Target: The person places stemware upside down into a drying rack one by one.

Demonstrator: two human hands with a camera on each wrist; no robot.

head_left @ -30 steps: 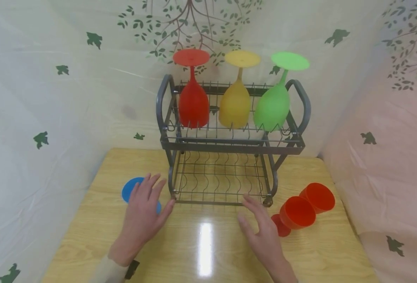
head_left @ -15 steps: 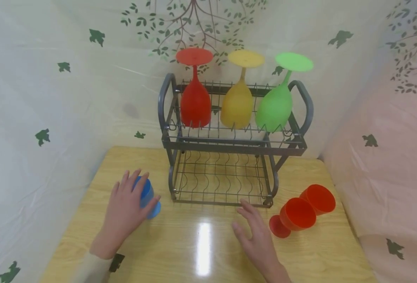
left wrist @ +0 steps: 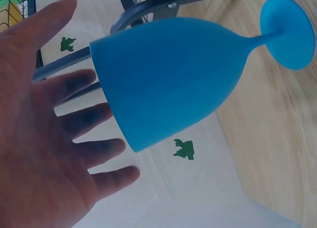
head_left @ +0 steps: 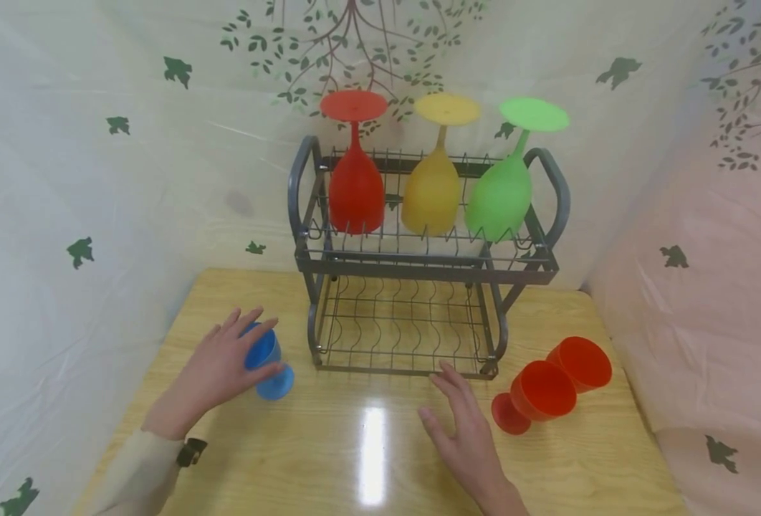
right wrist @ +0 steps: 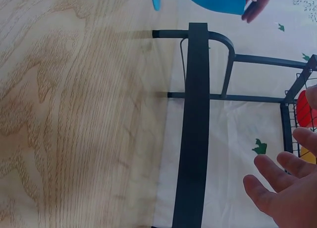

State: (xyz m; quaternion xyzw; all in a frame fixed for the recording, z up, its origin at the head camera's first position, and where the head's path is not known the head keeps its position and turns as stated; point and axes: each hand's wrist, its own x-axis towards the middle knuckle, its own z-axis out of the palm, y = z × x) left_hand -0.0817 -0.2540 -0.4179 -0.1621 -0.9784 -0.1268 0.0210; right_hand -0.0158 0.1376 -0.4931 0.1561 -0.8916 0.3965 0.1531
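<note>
Left hand [head_left: 219,365] shifted outward, fingers spread, baring blue goblet [left wrist: 173,84] beside them, so not gripped; right hand [head_left: 467,437] loosely extended, holding nothing.

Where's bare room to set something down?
Free: tabletop in front of the rack, between left hand and right hand, and the lower shelf. Crowded: right of the rack, two red goblets; at the left hand, the blue goblet; on the upper shelf, three upturned goblets.
</note>
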